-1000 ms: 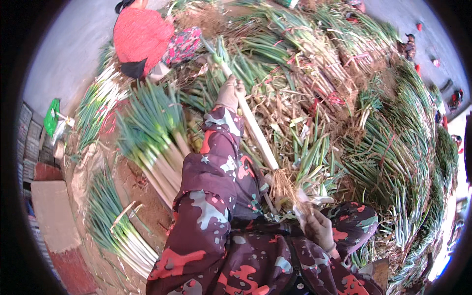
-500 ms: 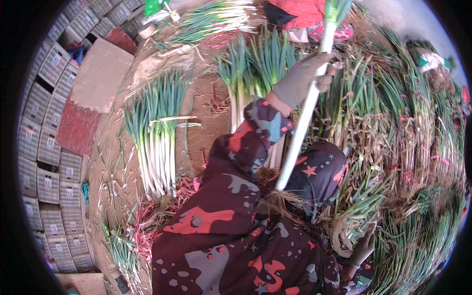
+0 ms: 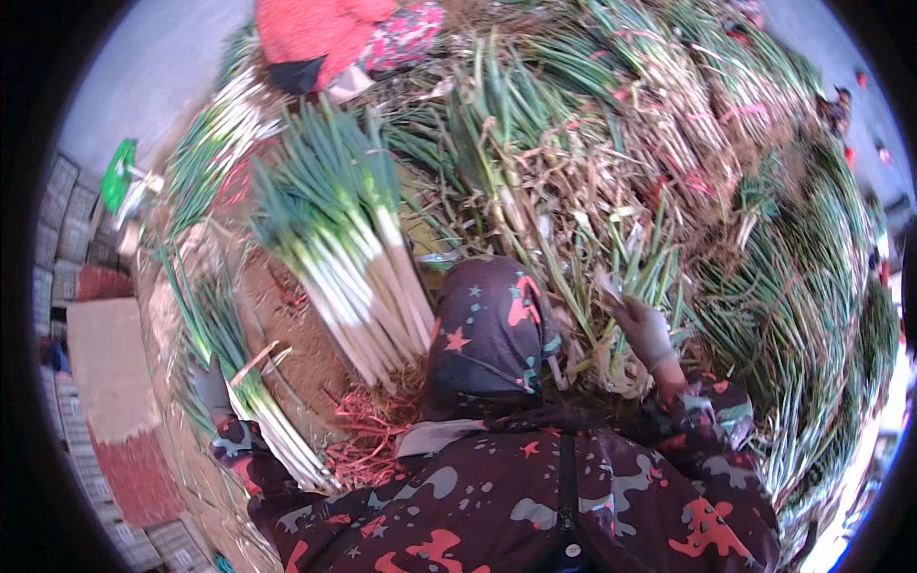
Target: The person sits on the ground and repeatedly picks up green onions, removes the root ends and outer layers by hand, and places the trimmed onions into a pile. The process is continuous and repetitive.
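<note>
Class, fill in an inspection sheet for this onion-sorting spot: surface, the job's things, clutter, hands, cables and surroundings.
Surface: brown ground, bare between the bundles.
Job's things: untrimmed stalks in the right hand; small cleaned bundle by the left hand; large cleaned bundle lying on the ground.
Clutter: red strands below the large cleaned bundle; dry leaves behind the knee.
Hands: right hand gloved, grip closed on the untrimmed stalks; left hand gloved, at the small cleaned bundle, grip unclear.
Cables: nothing seen.
Surroundings: green onion heap on the right; person in red at the top; grey crates on the left.
</note>
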### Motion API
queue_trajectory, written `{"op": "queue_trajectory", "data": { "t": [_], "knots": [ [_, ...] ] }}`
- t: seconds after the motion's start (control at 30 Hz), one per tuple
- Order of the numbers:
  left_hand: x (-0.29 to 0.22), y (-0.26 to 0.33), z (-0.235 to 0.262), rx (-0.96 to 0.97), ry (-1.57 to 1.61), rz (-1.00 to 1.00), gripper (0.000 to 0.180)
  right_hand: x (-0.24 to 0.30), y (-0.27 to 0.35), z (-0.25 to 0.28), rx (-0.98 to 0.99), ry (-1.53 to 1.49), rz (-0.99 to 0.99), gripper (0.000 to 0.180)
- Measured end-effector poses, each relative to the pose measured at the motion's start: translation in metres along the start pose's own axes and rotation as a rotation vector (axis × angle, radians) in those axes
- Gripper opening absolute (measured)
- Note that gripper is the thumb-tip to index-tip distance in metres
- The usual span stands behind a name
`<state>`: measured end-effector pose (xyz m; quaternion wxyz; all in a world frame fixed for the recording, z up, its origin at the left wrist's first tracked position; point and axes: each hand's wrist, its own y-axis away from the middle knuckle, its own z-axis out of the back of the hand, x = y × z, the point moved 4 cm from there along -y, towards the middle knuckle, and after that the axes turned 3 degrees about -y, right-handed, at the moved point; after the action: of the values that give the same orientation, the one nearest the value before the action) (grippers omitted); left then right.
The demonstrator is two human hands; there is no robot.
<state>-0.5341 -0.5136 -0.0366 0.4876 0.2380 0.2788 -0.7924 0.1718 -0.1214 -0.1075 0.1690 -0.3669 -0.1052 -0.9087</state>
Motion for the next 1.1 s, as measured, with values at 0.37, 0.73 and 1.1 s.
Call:
{"op": "queue_trajectory", "data": {
  "t": [0.37, 0.73, 1.1],
  "knots": [
    [-0.547, 0.160, -0.238, 0.612, 1.186, -0.839, 0.027, 0.016, -0.133, -0.136, 0.067, 0.022, 0.121, 0.026],
    [-0.541, 0.124, -0.352, 0.883, 1.203, -0.135, 0.021, -0.042, -0.203, -0.198, 0.398, 0.002, -0.316, 0.061],
    [-0.510, 0.107, -0.418, 0.907, 1.104, -0.005, 0.024, -0.035, -0.212, -0.089, 0.092, -0.920, -0.219, 0.044]
  ]
}}
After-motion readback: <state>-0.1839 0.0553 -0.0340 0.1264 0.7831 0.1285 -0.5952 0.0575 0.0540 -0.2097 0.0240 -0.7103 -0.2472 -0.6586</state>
